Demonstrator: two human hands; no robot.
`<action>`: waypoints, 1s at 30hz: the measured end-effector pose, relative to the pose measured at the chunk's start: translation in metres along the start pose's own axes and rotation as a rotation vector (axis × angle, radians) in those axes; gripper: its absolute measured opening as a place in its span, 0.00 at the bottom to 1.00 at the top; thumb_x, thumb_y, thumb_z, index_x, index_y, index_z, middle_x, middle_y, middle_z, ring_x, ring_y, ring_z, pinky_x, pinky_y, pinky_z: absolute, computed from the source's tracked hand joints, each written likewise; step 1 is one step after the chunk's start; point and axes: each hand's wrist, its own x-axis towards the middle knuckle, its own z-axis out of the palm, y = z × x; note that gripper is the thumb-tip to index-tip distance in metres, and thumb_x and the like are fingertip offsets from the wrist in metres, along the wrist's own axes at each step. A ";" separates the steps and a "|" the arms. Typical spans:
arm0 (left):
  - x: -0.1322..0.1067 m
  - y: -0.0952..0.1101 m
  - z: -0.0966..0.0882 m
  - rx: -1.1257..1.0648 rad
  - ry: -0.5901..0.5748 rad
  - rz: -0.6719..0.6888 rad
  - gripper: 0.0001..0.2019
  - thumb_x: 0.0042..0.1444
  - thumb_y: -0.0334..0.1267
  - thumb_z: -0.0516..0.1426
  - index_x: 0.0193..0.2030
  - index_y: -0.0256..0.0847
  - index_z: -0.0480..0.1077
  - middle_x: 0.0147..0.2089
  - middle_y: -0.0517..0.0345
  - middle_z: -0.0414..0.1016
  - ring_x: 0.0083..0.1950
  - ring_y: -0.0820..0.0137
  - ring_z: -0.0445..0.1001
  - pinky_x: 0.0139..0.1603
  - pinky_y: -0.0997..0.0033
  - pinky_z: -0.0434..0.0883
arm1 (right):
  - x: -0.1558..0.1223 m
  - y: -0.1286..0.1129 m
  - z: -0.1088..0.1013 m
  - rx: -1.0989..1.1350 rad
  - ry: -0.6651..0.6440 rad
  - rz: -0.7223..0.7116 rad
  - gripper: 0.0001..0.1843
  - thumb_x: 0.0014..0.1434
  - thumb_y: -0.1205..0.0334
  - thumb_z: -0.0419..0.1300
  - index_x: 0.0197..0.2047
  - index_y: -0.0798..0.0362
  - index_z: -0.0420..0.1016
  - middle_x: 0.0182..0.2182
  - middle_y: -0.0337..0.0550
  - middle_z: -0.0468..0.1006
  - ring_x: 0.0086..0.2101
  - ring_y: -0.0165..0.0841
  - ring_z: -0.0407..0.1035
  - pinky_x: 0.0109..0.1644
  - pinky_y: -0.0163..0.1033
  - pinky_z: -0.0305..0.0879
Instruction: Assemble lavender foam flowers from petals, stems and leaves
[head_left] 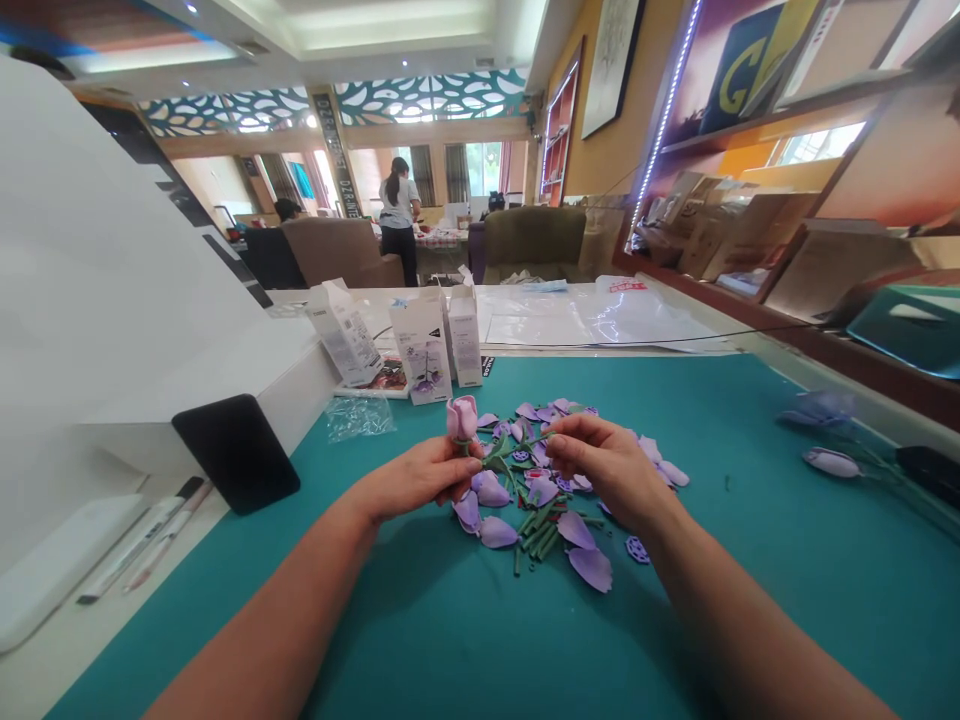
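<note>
From my feed: both hands meet above the middle of the teal table mat [750,560]. The left hand [427,478] is curled closed around the base of a pale pink-lilac plastic tulip bud [463,417] — the bud stands upright above the knuckles, glossy, its petals wrapped tight. A thin green stem [510,450] runs rightward from under the bud; the right hand [604,462] pinches its far end between thumb and fingertips, other fingers folded. Beneath and between the hands a loose heap of purple petals and short green rods [577,530] lies on the mat. Beyond stand three opened white cardboard boxes [424,345]. A crumpled clear plastic bag [358,415] lies just left of the bud — a flat black slab [236,452] sits further left.
</note>
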 end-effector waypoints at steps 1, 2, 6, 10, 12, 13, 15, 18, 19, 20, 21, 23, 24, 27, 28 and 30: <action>0.000 -0.001 -0.001 0.001 -0.009 -0.001 0.13 0.59 0.47 0.51 0.39 0.38 0.63 0.24 0.65 0.61 0.25 0.75 0.57 0.26 0.73 0.58 | -0.001 0.000 0.002 -0.037 -0.004 -0.005 0.13 0.46 0.55 0.70 0.29 0.55 0.75 0.20 0.35 0.73 0.21 0.26 0.65 0.27 0.34 0.62; 0.000 -0.003 -0.001 -0.002 -0.012 -0.002 0.13 0.58 0.47 0.51 0.39 0.38 0.63 0.24 0.65 0.61 0.25 0.75 0.57 0.26 0.73 0.58 | -0.001 0.001 0.004 -0.073 -0.010 -0.006 0.13 0.46 0.55 0.69 0.28 0.55 0.74 0.19 0.34 0.73 0.21 0.26 0.64 0.26 0.34 0.62; -0.002 -0.008 -0.002 0.002 -0.010 -0.030 0.14 0.57 0.48 0.52 0.38 0.37 0.65 0.25 0.64 0.62 0.26 0.75 0.56 0.27 0.73 0.57 | -0.004 0.000 0.012 -0.151 -0.028 -0.007 0.13 0.44 0.56 0.69 0.32 0.53 0.75 0.22 0.36 0.74 0.23 0.28 0.67 0.27 0.35 0.64; -0.003 -0.012 -0.004 -0.004 -0.021 -0.048 0.14 0.56 0.47 0.53 0.37 0.37 0.66 0.25 0.62 0.64 0.26 0.75 0.58 0.28 0.72 0.58 | -0.005 0.000 0.014 -0.200 -0.024 -0.037 0.12 0.46 0.55 0.67 0.30 0.53 0.75 0.22 0.37 0.74 0.24 0.28 0.68 0.28 0.36 0.66; -0.003 -0.014 -0.006 -0.007 -0.013 -0.056 0.14 0.56 0.47 0.53 0.37 0.37 0.66 0.25 0.63 0.64 0.26 0.75 0.58 0.28 0.72 0.58 | -0.005 0.002 0.015 -0.259 0.000 -0.049 0.11 0.46 0.55 0.66 0.28 0.53 0.74 0.19 0.36 0.73 0.22 0.28 0.66 0.27 0.36 0.65; -0.003 -0.014 -0.007 -0.005 -0.010 -0.062 0.14 0.55 0.48 0.53 0.37 0.37 0.67 0.25 0.63 0.63 0.26 0.75 0.59 0.28 0.72 0.59 | -0.005 0.004 0.015 -0.288 0.014 -0.056 0.11 0.46 0.55 0.66 0.27 0.53 0.74 0.19 0.36 0.73 0.22 0.28 0.65 0.26 0.36 0.64; -0.004 -0.014 -0.009 0.005 -0.006 -0.076 0.15 0.55 0.48 0.54 0.38 0.36 0.67 0.26 0.63 0.64 0.26 0.75 0.60 0.28 0.73 0.60 | -0.005 0.008 0.017 -0.337 0.026 -0.059 0.10 0.46 0.55 0.65 0.27 0.53 0.74 0.18 0.36 0.72 0.22 0.28 0.65 0.26 0.35 0.64; -0.005 -0.016 -0.012 0.000 0.003 -0.090 0.17 0.54 0.50 0.55 0.39 0.36 0.68 0.28 0.62 0.65 0.26 0.75 0.62 0.28 0.72 0.62 | -0.005 0.013 0.019 -0.363 0.018 -0.057 0.11 0.47 0.54 0.64 0.27 0.53 0.75 0.19 0.37 0.73 0.22 0.28 0.65 0.26 0.35 0.64; -0.005 -0.018 -0.014 -0.005 0.007 -0.092 0.18 0.53 0.51 0.55 0.39 0.36 0.68 0.28 0.62 0.66 0.27 0.75 0.63 0.28 0.72 0.63 | -0.005 0.014 0.020 -0.362 0.012 -0.055 0.11 0.48 0.53 0.64 0.28 0.53 0.75 0.20 0.37 0.73 0.22 0.29 0.66 0.26 0.35 0.64; -0.005 -0.020 -0.016 -0.008 0.012 -0.093 0.18 0.53 0.52 0.56 0.39 0.36 0.68 0.28 0.61 0.66 0.27 0.74 0.63 0.28 0.72 0.63 | -0.005 0.015 0.020 -0.357 0.007 -0.054 0.12 0.49 0.52 0.63 0.29 0.53 0.76 0.21 0.38 0.74 0.23 0.29 0.66 0.27 0.35 0.65; -0.005 -0.022 -0.017 -0.007 0.020 -0.094 0.19 0.52 0.53 0.56 0.38 0.37 0.68 0.29 0.61 0.67 0.27 0.74 0.64 0.28 0.72 0.64 | -0.005 0.015 0.019 -0.351 0.005 -0.053 0.13 0.50 0.50 0.63 0.30 0.53 0.76 0.21 0.39 0.75 0.23 0.29 0.67 0.27 0.36 0.65; -0.005 -0.026 -0.021 0.013 0.039 -0.097 0.20 0.51 0.54 0.56 0.37 0.37 0.68 0.29 0.60 0.68 0.28 0.73 0.66 0.29 0.72 0.65 | -0.005 0.013 0.017 -0.340 0.020 -0.056 0.17 0.51 0.48 0.62 0.32 0.54 0.77 0.23 0.41 0.76 0.24 0.30 0.68 0.28 0.36 0.66; -0.005 -0.028 -0.022 0.030 0.049 -0.100 0.20 0.51 0.54 0.56 0.37 0.37 0.68 0.29 0.60 0.68 0.28 0.73 0.66 0.29 0.71 0.65 | -0.004 0.011 0.016 -0.338 0.037 -0.059 0.18 0.50 0.46 0.62 0.32 0.54 0.77 0.24 0.41 0.76 0.24 0.30 0.68 0.27 0.36 0.66; -0.005 -0.031 -0.025 0.072 0.058 -0.108 0.20 0.51 0.55 0.56 0.35 0.37 0.68 0.29 0.59 0.70 0.29 0.72 0.68 0.30 0.71 0.66 | -0.002 0.009 0.009 -0.334 0.086 -0.063 0.21 0.49 0.43 0.63 0.33 0.54 0.77 0.23 0.41 0.76 0.23 0.30 0.68 0.26 0.36 0.65; -0.004 -0.032 -0.026 0.081 0.055 -0.110 0.20 0.52 0.55 0.56 0.35 0.37 0.69 0.29 0.59 0.70 0.29 0.72 0.68 0.30 0.71 0.66 | -0.002 0.009 0.007 -0.329 0.095 -0.058 0.22 0.48 0.42 0.63 0.34 0.55 0.77 0.22 0.41 0.75 0.23 0.30 0.67 0.26 0.36 0.65; -0.004 -0.034 -0.027 0.096 0.045 -0.114 0.19 0.52 0.54 0.55 0.36 0.37 0.69 0.29 0.59 0.70 0.29 0.72 0.68 0.30 0.71 0.66 | -0.001 0.011 0.002 -0.324 0.101 -0.042 0.23 0.48 0.42 0.63 0.34 0.55 0.77 0.22 0.40 0.75 0.23 0.30 0.67 0.26 0.36 0.64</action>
